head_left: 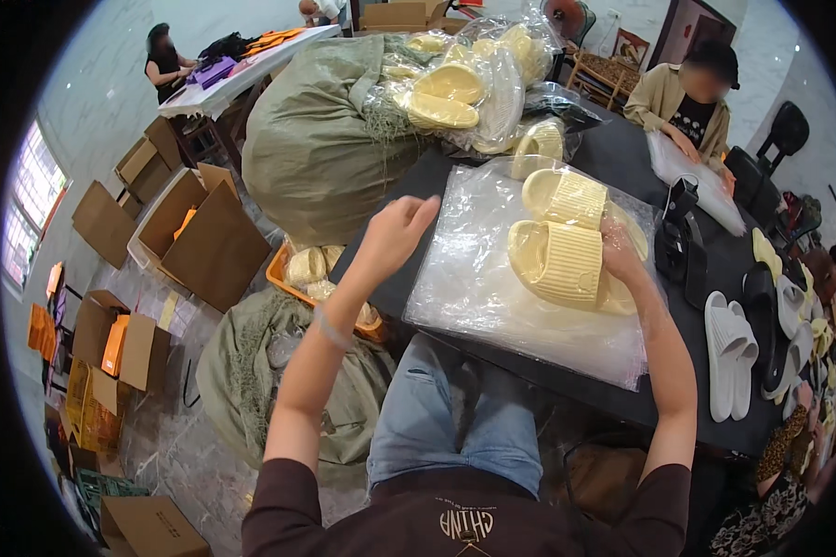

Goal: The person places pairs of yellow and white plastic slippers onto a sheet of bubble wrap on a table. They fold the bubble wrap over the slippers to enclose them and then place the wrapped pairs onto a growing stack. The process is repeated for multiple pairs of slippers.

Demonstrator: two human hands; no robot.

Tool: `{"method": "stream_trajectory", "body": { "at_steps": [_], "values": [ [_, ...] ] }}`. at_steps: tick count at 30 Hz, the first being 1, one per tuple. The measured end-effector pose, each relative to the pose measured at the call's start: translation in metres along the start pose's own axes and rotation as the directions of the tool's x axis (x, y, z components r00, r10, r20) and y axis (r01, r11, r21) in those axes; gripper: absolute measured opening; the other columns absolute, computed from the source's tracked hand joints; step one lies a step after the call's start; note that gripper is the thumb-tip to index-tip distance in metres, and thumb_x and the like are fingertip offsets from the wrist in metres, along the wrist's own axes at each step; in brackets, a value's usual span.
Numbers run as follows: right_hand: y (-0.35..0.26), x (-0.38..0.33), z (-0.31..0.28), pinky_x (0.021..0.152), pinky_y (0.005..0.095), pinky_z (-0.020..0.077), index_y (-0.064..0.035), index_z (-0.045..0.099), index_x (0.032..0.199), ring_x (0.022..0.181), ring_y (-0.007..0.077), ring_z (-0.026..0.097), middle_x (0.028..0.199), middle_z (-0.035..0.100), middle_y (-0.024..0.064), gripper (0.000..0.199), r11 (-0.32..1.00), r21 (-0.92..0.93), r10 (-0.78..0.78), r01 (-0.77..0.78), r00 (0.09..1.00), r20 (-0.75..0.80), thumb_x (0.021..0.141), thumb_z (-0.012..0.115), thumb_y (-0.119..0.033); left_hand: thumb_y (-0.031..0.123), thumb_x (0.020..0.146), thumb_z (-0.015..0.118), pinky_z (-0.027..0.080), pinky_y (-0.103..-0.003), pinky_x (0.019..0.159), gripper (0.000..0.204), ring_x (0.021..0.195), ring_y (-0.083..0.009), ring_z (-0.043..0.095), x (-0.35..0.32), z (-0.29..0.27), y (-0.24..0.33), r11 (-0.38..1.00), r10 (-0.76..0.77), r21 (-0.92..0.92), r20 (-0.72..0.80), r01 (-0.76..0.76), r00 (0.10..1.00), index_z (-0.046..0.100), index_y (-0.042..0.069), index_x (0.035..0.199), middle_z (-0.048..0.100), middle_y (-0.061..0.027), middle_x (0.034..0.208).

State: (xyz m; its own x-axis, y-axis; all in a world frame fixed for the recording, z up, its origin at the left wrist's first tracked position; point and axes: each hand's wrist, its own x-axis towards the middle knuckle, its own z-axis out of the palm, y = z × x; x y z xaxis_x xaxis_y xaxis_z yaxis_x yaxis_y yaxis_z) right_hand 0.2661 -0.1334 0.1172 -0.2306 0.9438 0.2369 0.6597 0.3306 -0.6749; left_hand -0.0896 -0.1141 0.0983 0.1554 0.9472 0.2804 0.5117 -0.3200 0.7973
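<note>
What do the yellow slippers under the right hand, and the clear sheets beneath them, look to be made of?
The yellow slippers look like moulded foam or soft rubber: matt, thick and ribbed across the strap. The clear sheets look like thin plastic film, probably bags: glossy, wrinkled and see-through. The right hand rests on a slipper.

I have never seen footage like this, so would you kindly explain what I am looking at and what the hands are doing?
There is no machine here. One wide fisheye camera worn on a seated person's head looks down, so edges bend. The two bare forearms entering from below are that person's own. On the black table lies a stack of clear plastic bags with a pair of pale yellow slippers on it. The right hand rests on the slippers; the left hand hovers above the table's edge, holding nothing visible. White slippers lie to the right. Another person works across the table.
</note>
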Motion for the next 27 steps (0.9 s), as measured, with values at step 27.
{"method": "stream_trajectory", "body": {
  "at_steps": [27],
  "values": [
    [0.063,-0.062,-0.082,0.082,0.0369,0.0451,-0.0007,0.064,0.102,0.092,0.0331,0.059,0.099,0.065,0.0185,0.031,0.934,-0.343,-0.172,0.103,0.969,-0.178,0.077,0.063,-0.018,0.024,0.092,0.049,0.049,-0.049,0.065,0.017,0.078,-0.0367,0.063,0.054,0.111,-0.032,0.903,0.093,0.429,-0.285,0.04,0.954,0.054,0.008,0.092,0.064,-0.0145,0.088]
  ]
}}
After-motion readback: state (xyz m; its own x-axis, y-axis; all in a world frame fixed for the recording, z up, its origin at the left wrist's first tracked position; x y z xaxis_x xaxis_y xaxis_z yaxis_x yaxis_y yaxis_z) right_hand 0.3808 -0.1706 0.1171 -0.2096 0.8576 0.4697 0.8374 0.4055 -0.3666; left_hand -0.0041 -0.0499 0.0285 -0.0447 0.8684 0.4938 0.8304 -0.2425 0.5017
